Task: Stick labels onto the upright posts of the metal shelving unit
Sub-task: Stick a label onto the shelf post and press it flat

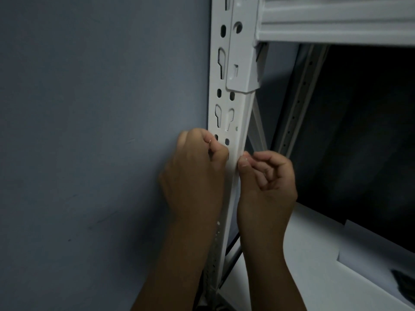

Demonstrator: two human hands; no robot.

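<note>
A white metal upright post point(225, 102) with keyhole slots runs down the middle of the view. My left hand point(195, 176) is at the post's left edge, fingers curled, thumb and forefinger pinched together. At the post's right edge my right hand point(267, 187) pinches a small white bit, the end of a label point(244, 157). The label seems to lie across the post between the two hands. It is hard to tell from the white metal.
A blue-grey wall point(89, 131) lies close on the left. A white shelf beam point(336, 21) hooks into the post at top right. Below it are a dark bay, a rear post point(298, 102) and a white lower shelf board point(314, 265) with a dark object point(404, 281).
</note>
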